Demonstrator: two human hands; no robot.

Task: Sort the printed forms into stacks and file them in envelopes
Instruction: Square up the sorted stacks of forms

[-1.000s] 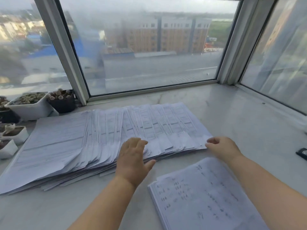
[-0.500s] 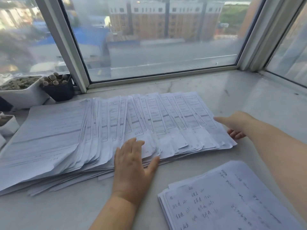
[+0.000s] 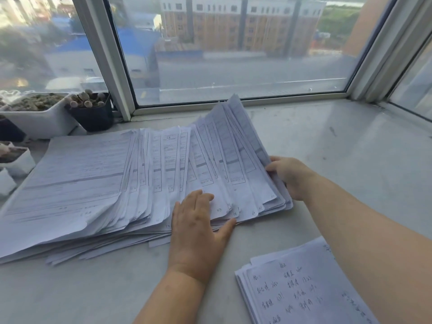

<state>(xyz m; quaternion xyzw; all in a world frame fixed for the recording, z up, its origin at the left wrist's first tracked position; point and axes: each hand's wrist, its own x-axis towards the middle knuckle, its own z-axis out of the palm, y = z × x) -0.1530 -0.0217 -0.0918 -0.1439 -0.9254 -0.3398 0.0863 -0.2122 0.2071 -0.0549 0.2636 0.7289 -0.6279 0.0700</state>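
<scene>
A wide fan of printed forms (image 3: 98, 183) lies spread across the stone sill. My left hand (image 3: 198, 228) rests flat on the near edge of the fan, fingers straight, thumb on the sill. My right hand (image 3: 289, 176) grips the right end of the fan and has that bundle of sheets (image 3: 236, 148) tilted up off the sill, its fingers tucked under the paper. A second stack of sheets with handwriting (image 3: 301, 293) lies at the lower right, partly under my right forearm.
Small plant pots stand at the left: a white trough (image 3: 39, 118), a black pot of succulents (image 3: 93, 113) and white pots (image 3: 16, 160) at the frame edge. Window frames (image 3: 112, 66) border the marble sill (image 3: 350, 148) behind and to the right.
My right hand moved from beside the fan's right edge to gripping it, and has lifted the right-hand sheets up toward the left. My left hand stayed pressed on the near edge.
</scene>
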